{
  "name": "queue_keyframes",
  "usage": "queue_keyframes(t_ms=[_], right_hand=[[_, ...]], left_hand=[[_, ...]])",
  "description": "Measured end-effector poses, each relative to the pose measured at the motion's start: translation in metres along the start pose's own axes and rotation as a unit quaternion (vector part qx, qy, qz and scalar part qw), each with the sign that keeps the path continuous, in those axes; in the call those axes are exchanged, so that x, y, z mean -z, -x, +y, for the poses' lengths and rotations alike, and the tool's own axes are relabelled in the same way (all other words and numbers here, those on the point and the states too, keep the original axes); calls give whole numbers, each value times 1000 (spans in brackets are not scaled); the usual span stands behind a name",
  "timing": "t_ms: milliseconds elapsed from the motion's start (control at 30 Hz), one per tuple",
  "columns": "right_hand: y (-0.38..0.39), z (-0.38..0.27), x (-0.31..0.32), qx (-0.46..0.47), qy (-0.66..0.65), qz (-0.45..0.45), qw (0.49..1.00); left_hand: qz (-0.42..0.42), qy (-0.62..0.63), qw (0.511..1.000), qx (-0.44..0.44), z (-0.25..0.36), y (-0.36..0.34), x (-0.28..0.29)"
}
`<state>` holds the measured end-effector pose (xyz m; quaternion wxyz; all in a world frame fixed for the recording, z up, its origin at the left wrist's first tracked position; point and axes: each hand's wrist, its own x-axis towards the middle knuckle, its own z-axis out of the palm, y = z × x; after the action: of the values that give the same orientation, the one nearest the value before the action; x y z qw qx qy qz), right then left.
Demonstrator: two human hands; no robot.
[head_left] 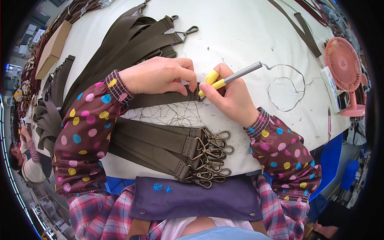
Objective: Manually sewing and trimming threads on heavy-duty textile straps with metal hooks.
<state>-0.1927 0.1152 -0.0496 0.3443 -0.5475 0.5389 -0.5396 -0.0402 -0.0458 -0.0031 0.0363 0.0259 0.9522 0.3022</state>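
Note:
My left hand (158, 75) pinches the end of a dark olive webbing strap (158, 100) laid across the table. Just to its right, my right hand (236, 100) grips a yellow and grey pen-shaped tool (244, 71) with a thin cord at its rear. Its yellow front points at the strap's end, by a small metal fitting; the very tip is hard to make out. Yellow wrapping (211, 77) covers one right finger. Loose dark threads (172, 114) lie below the strap. Nearer me rests a bunch of finished straps (160, 146) with bronze swivel hooks (212, 154).
More olive straps (132, 44) are heaped at the far left, beside a cardboard box (54, 50). The tool's cord (302, 86) loops over the white table (248, 32). On the right stand a pink fan (344, 66) and a white power strip (330, 90). Another person (36, 164) sits at far left.

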Motion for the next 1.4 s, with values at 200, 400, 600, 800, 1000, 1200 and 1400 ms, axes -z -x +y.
queue_keyframes(t_ms=[200,400,600,800,1000,1200,1400], right_hand=[[-1,-2,-1,-4,25,-15,1000],[-1,-3,-3,1,46,-24,999],[-1,-2,-3,-8,61,-30,998],[-1,0,-4,6,78,-31,996],[-3,-2,-2,14,69,-7,998],[-9,2,0,16,74,33,997],[-9,4,-1,13,77,30,997]], left_hand=[[-53,-22,998,4,-2,-11,5],[-37,28,999,1,-9,-9,-4],[-16,46,999,21,-6,-5,-6],[-14,43,999,31,-6,-4,-7],[25,72,996,45,-6,-2,-11],[88,101,986,100,0,5,-16],[119,111,982,98,-4,6,-21]])
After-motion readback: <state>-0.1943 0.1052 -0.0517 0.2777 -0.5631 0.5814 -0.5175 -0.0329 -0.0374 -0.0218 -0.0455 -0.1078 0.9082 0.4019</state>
